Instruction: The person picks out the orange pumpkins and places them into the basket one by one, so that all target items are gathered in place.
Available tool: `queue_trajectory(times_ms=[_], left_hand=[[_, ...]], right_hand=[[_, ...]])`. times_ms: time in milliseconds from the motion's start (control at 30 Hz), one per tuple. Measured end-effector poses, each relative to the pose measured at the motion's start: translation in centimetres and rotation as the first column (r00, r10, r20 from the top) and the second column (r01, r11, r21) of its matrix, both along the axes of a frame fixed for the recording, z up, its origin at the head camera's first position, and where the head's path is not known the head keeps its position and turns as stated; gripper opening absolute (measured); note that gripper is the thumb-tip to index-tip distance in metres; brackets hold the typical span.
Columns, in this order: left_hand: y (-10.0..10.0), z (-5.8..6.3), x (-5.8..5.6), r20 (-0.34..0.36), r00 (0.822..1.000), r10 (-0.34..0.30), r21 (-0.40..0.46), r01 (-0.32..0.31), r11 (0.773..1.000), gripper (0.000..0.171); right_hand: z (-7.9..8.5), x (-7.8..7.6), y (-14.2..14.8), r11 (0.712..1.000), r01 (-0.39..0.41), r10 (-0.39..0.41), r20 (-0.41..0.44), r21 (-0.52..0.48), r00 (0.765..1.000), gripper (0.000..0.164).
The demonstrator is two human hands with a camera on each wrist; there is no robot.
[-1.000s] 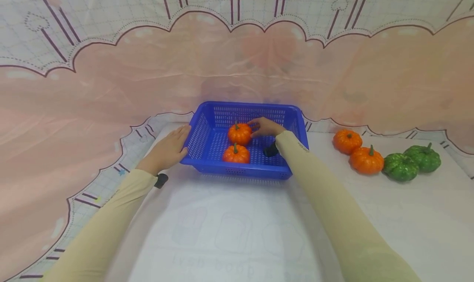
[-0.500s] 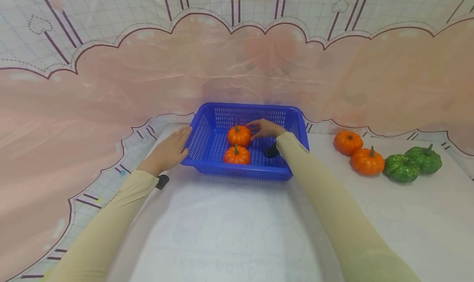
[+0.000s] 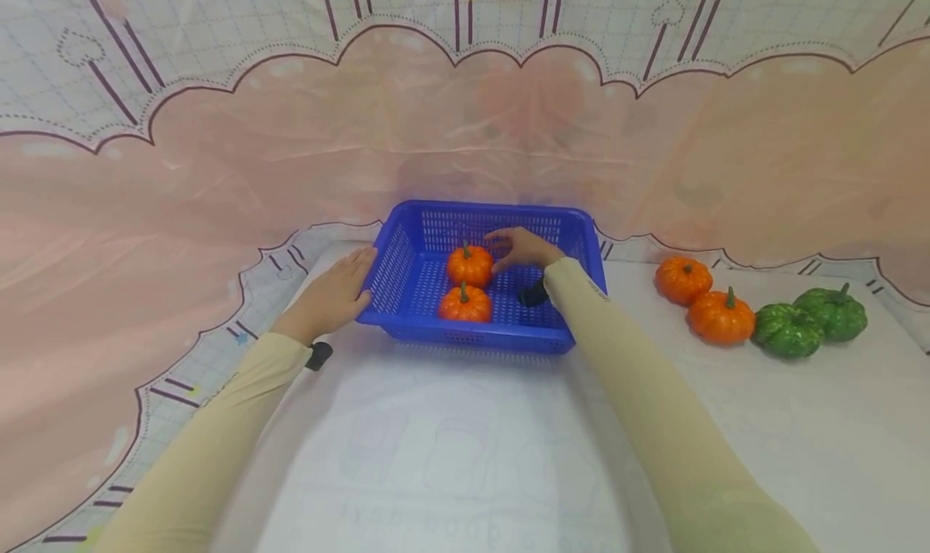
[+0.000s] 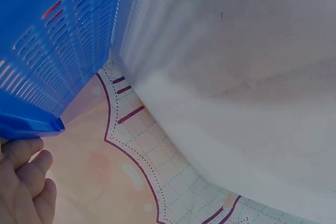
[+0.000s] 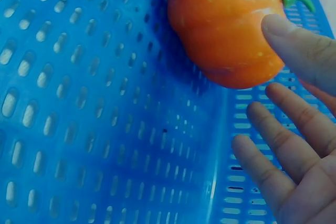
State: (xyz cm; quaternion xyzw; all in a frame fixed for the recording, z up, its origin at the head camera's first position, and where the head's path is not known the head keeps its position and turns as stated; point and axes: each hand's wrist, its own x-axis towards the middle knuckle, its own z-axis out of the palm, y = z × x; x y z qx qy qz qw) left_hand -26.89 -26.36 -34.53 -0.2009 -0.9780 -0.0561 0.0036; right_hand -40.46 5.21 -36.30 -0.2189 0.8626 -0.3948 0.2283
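A blue plastic basket [image 3: 479, 337] stands on the white-covered table with two small orange pumpkins inside, one at the back [image 3: 469, 267] and one in front [image 3: 465, 304]. My right hand [image 3: 525, 248] is inside the basket, beside the back pumpkin, its fingers spread and loosely bent. In the right wrist view the thumb [image 5: 294, 40] overlaps an orange pumpkin [image 5: 226, 30]; whether it touches cannot be told. My left hand [image 3: 330, 295] lies with straight fingers against the basket's left rim. The left wrist view shows its fingers [image 4: 31, 171] just under the rim [image 4: 31, 128].
To the right of the basket sit two more orange pumpkins [image 3: 683, 280] [image 3: 721, 317] and two green ones [image 3: 788, 330] [image 3: 831, 312], close together. A patterned pink cloth [image 3: 508, 149] hangs behind the table and along its left side.
My right hand has risen very slightly beside the back pumpkin, its fingers a little more spread. My left hand, the basket and the pumpkins stay in place.
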Motion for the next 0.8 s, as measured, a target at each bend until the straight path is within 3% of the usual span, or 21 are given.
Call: queue_trajectory(times_ms=[400,800], left_hand=[[0.1,0.1,0.1,0.004,1.000,0.007,0.009,-0.007,1.000,0.066],[0.1,0.3,0.3,0.001,1.000,0.003,0.013,-0.003,1.000,0.066]], right_hand=[[0.5,-0.2,0.2,0.982,0.068,-0.071,-0.010,-0.177,0.997,0.062],[1.3,-0.1,0.5,0.930,0.120,-0.140,-0.031,-0.348,0.990,0.064]])
